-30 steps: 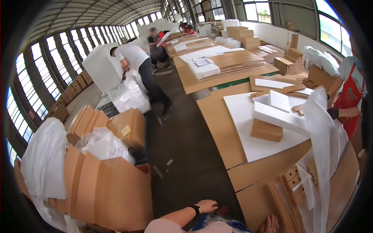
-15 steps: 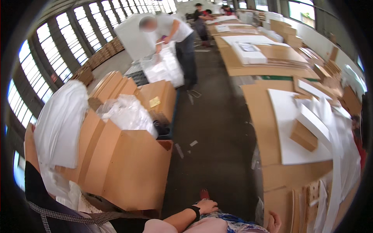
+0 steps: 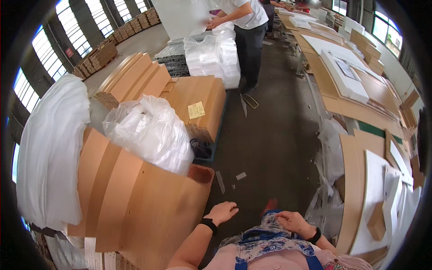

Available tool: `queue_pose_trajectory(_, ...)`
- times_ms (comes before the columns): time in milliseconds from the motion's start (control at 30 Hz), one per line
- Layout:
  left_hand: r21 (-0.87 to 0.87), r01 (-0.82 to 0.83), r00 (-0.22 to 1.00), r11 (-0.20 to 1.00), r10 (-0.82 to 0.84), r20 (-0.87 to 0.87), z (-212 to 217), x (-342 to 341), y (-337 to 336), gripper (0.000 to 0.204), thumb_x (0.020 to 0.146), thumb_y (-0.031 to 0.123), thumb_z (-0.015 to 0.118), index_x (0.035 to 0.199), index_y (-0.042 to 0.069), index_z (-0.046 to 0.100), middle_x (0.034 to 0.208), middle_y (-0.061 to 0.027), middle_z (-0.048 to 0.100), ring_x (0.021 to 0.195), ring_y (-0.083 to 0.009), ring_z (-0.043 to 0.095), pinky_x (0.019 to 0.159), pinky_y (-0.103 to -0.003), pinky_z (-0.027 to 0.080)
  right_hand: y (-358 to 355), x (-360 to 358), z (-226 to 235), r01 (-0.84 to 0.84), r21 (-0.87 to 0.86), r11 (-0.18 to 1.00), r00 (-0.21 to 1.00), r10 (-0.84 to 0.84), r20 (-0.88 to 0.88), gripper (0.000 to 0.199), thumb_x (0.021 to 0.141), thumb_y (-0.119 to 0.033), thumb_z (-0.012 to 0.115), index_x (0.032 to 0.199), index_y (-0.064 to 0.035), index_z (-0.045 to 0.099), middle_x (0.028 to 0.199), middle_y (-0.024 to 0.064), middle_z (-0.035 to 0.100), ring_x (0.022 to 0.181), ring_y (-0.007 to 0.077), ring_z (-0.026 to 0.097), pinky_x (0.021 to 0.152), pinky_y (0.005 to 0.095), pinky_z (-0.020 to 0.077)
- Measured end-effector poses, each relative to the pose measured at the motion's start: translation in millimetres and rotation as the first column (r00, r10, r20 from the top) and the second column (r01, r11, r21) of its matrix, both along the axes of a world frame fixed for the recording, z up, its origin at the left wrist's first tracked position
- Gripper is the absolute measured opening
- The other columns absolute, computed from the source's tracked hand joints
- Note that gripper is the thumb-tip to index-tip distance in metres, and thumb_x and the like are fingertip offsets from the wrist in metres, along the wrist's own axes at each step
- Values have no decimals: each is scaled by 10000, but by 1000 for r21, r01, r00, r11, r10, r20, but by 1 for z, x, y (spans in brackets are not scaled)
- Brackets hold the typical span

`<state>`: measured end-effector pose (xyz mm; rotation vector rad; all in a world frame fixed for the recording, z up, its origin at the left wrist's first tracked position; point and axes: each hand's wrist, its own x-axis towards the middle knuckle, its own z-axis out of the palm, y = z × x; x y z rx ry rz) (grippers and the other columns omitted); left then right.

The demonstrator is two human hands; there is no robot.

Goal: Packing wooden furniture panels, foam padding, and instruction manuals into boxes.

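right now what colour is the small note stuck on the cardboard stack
Pale yellow note, on the brown cardboard stack; head view.

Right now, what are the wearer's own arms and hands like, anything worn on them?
Both forearms are bare, with no sleeves reaching them and no gloves. The left hand has a black band on its wrist; the right hand has a similar black band. Below them shows a blue-and-white floral garment with blue straps.

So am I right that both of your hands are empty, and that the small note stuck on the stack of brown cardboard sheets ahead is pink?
Not quite: the note is pale yellow, not pink, as the head view shows. The rest holds: the left hand and right hand are both empty, and the note sits on the stack of brown cardboard sheets.
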<state>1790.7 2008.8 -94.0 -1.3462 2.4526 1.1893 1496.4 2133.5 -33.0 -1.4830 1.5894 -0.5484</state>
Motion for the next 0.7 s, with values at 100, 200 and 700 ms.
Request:
queue_pose_trajectory(100,-182,-196,971,964,165,-171,-8,-14,-94,275,880,331,515,955,84,609,906,-174,614,895,-356,580,766,-444,468,-115,-31,-26,-122,-124,985,985,105,-134,226,862,-181,561,991,-19,651,829,125,677,752,183,662,679,290,519)
queue_pose_trajectory(200,-103,-194,975,976,180,-133,-27,-33,-171,278,875,324,525,945,66,601,926,-178,616,910,-365,575,765,-435,470,-249,-56,-15,-102,-58,993,994,100,-35,229,852,-190,561,980,-23,651,845,145,669,788,241,662,708,302,518)
queue_pose_trajectory(700,592,-714,-360,373,529,-768,47,268,-728,162,891,234,541,925,81,580,842,-3,589,784,-109,548,684,-243,435,-689,52,-27,-570,9,822,821,569,33,266,890,-255,529,1010,-44,639,964,160,651,893,308,633,756,355,509)
